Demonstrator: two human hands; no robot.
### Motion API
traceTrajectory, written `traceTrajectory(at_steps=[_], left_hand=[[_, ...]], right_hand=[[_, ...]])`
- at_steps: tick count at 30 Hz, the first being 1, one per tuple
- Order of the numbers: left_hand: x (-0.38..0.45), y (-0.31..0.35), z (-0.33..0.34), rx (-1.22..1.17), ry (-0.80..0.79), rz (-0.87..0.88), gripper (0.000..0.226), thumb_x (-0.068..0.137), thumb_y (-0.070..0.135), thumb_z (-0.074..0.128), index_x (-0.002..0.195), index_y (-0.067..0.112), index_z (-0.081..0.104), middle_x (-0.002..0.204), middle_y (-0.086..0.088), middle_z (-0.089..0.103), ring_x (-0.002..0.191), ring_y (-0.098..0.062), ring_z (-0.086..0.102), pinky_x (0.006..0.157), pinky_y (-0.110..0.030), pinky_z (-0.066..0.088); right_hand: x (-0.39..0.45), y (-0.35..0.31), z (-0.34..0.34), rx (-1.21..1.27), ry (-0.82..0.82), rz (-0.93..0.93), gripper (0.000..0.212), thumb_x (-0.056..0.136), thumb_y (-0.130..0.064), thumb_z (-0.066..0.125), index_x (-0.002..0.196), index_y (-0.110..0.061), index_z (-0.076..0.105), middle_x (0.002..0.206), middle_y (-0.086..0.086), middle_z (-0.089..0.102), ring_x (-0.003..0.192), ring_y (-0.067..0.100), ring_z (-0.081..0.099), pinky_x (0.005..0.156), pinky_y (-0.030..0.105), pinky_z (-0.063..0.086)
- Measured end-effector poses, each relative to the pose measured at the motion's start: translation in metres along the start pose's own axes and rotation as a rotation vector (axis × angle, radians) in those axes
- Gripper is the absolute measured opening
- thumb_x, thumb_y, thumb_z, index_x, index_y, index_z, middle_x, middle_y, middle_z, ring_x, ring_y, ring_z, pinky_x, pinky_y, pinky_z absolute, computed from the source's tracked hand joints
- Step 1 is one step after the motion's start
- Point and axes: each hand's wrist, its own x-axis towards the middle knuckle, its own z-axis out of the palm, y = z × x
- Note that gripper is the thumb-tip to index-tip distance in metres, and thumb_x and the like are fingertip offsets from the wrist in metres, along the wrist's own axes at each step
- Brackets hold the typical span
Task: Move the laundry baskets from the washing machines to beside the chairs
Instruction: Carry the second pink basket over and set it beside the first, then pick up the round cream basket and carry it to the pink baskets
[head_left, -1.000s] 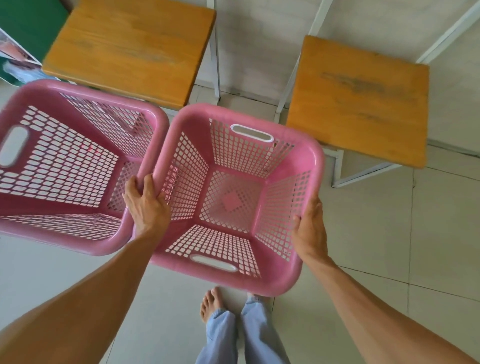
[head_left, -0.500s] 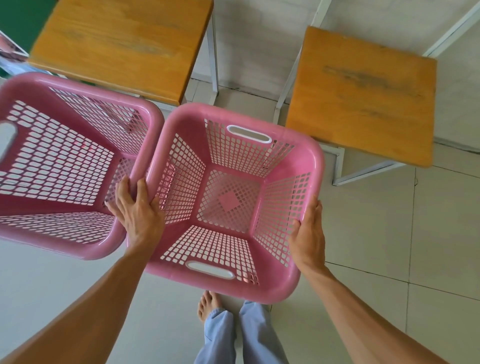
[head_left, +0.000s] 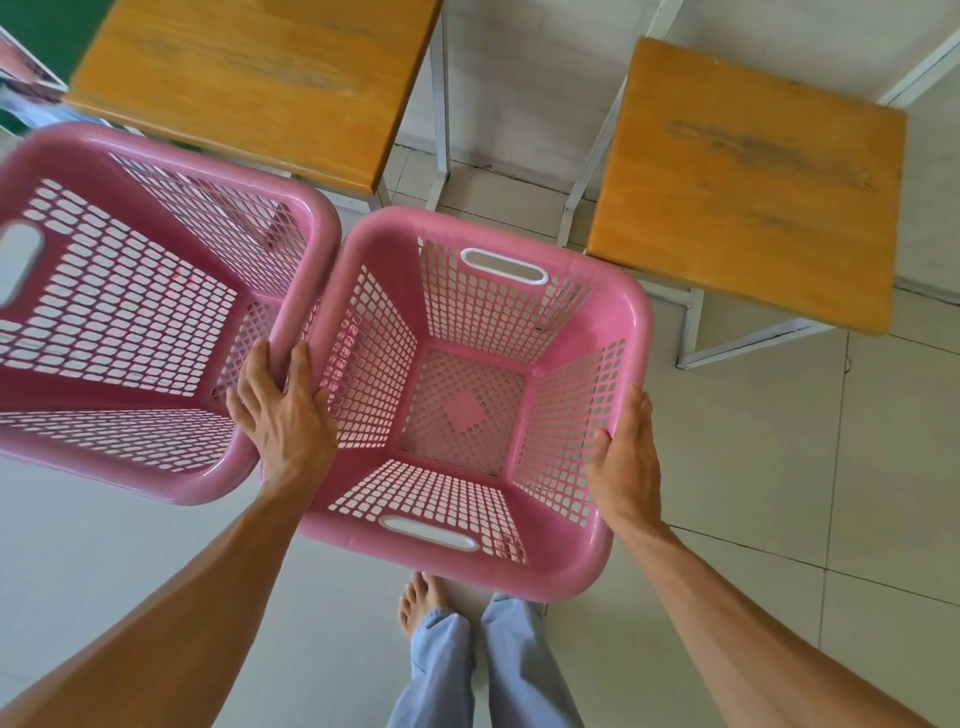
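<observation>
Two empty pink lattice laundry baskets stand side by side, their rims touching. The right basket (head_left: 631, 312) has white-edged handle slots in its far and near walls. My left hand (head_left: 283, 421) grips its left rim, fingers lying between the two baskets. My right hand (head_left: 626, 462) grips its right rim. The left basket (head_left: 156, 483) reaches the left edge of the view and no hand holds it. Just beyond the baskets stand two chairs with orange wooden seats, the left chair (head_left: 260, 78) and the right chair (head_left: 748, 182), on white metal frames.
Pale floor tiles (head_left: 779, 467) spread to the right and near side. My bare feet and light blue trouser legs (head_left: 483, 660) are just under the right basket's near edge. A green panel (head_left: 47, 26) and some papers show at the top left.
The right basket, held in both hands, has sunk a little and shifted slightly toward me beside the left one. Both hands keep the same grip on its rims.
</observation>
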Motion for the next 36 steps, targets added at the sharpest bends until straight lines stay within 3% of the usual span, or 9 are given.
traceTrajectory(at_steps=[4, 7, 12, 18, 21, 25, 28, 31, 36], left_hand=[[0.003, 0.002, -0.002, 0.016, -0.030, -0.013, 0.069, 0.083, 0.015, 0.066, 0.140, 0.032, 0.030, 0.153, -0.012, 0.013, 0.139, -0.037, 0.018, 0.113, -0.063, 0.012], [0.004, 0.005, -0.013, 0.069, -0.108, 0.006, 0.072, 0.081, 0.019, 0.066, 0.142, 0.029, 0.029, 0.151, -0.015, 0.014, 0.140, -0.038, 0.015, 0.112, -0.064, 0.013], [-0.005, 0.020, -0.051, 0.101, -0.216, 0.046, 0.064, 0.084, 0.022, 0.063, 0.141, 0.026, 0.033, 0.149, -0.020, 0.019, 0.141, -0.043, 0.016, 0.112, -0.066, 0.013], [-0.036, 0.076, -0.119, -0.024, -0.268, 0.238, 0.047, 0.087, 0.023, 0.060, 0.132, 0.019, 0.052, 0.140, -0.014, 0.045, 0.127, -0.036, 0.041, 0.105, -0.057, 0.034], [-0.061, 0.108, -0.161, -0.043, -0.339, 0.316, 0.051, 0.087, 0.023, 0.057, 0.137, 0.016, 0.048, 0.141, -0.014, 0.046, 0.130, -0.033, 0.041, 0.106, -0.053, 0.037], [-0.099, 0.143, -0.211, 0.059, -0.434, 0.428, 0.048, 0.087, 0.020, 0.054, 0.134, 0.013, 0.048, 0.141, -0.016, 0.046, 0.130, -0.036, 0.042, 0.104, -0.054, 0.039], [-0.126, 0.171, -0.239, 0.087, -0.475, 0.496, 0.039, 0.087, 0.021, 0.053, 0.126, 0.013, 0.055, 0.127, -0.012, 0.054, 0.120, -0.035, 0.049, 0.097, -0.054, 0.044], [-0.156, 0.213, -0.258, 0.109, -0.538, 0.532, 0.037, 0.087, 0.023, 0.050, 0.122, 0.015, 0.059, 0.120, -0.011, 0.057, 0.115, -0.035, 0.052, 0.094, -0.054, 0.046], [-0.221, 0.312, -0.268, 0.148, -0.591, 0.667, 0.041, 0.092, 0.025, 0.049, 0.131, 0.012, 0.051, 0.129, -0.013, 0.056, 0.120, -0.034, 0.053, 0.100, -0.053, 0.044]], right_hand=[[0.003, 0.002, -0.001, -0.092, -0.071, -0.009, 0.079, 0.104, -0.014, 0.048, 0.162, -0.017, -0.004, 0.169, 0.015, 0.008, 0.137, 0.038, 0.048, 0.090, 0.049, 0.056], [0.005, 0.002, -0.009, -0.198, -0.143, -0.017, 0.081, 0.104, -0.023, 0.049, 0.161, -0.014, -0.007, 0.169, 0.016, 0.005, 0.139, 0.038, 0.046, 0.084, 0.051, 0.058], [0.001, -0.018, -0.035, -0.313, -0.167, -0.057, 0.075, 0.105, -0.029, 0.045, 0.162, -0.008, 0.000, 0.170, 0.011, -0.004, 0.153, 0.029, 0.023, 0.098, 0.044, 0.054], [-0.033, -0.055, -0.086, -0.282, -0.168, -0.120, 0.064, 0.107, -0.031, 0.039, 0.161, -0.007, 0.015, 0.170, 0.011, 0.006, 0.154, 0.026, 0.020, 0.115, 0.041, 0.040], [-0.066, -0.070, -0.121, -0.262, -0.171, -0.148, 0.061, 0.108, -0.030, 0.037, 0.161, -0.009, 0.016, 0.169, 0.011, 0.010, 0.155, 0.026, 0.018, 0.120, 0.040, 0.030], [-0.113, -0.078, -0.177, -0.249, -0.152, -0.110, 0.058, 0.107, -0.030, 0.038, 0.159, -0.008, 0.023, 0.167, 0.013, 0.020, 0.153, 0.027, 0.022, 0.119, 0.042, 0.031], [-0.142, -0.069, -0.225, -0.257, -0.143, -0.088, 0.057, 0.106, -0.031, 0.042, 0.156, -0.006, 0.029, 0.163, 0.014, 0.028, 0.150, 0.029, 0.027, 0.117, 0.043, 0.034], [-0.164, -0.043, -0.280, -0.266, -0.061, -0.077, 0.052, 0.103, -0.031, 0.045, 0.148, -0.005, 0.038, 0.150, 0.012, 0.044, 0.138, 0.028, 0.038, 0.107, 0.040, 0.044], [-0.188, 0.030, -0.369, -0.244, 0.048, 0.020, 0.053, 0.104, -0.031, 0.045, 0.149, -0.004, 0.036, 0.150, 0.012, 0.044, 0.140, 0.028, 0.036, 0.106, 0.039, 0.045]])
